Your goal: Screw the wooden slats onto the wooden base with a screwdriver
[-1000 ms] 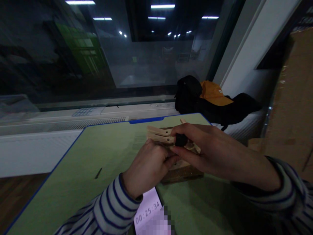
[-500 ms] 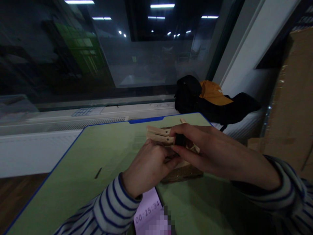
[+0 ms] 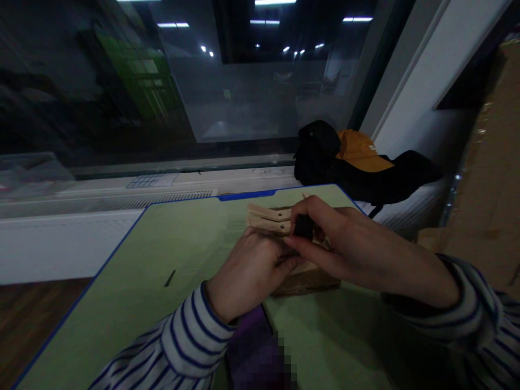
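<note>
Light wooden pieces (image 3: 268, 218) with small round holes jut out to the left, above my left hand (image 3: 254, 265). That hand is closed round their lower side, its fingertips partly hidden. My right hand (image 3: 339, 235) pinches a small black block (image 3: 303, 226) between thumb and fingers, against the right part of the wood. What the block is, I cannot tell. Beneath both hands lies a brown cardboard piece (image 3: 309, 285), with more pale wood over it, mostly covered by my fingers.
The green tabletop (image 3: 195, 238) has a blue edge. A thin dark strip (image 3: 169, 278) lies on its left. Near my left sleeve is a phone (image 3: 254, 341) with a dim screen. A black bag and an orange cap (image 3: 361, 149) rest by the window; a cardboard box (image 3: 483, 162) stands at right.
The phone's screen, lit and showing a timer before, has gone dim. The view has shifted slightly. Both hands keep nearly the same hold on the wood and the black block.
</note>
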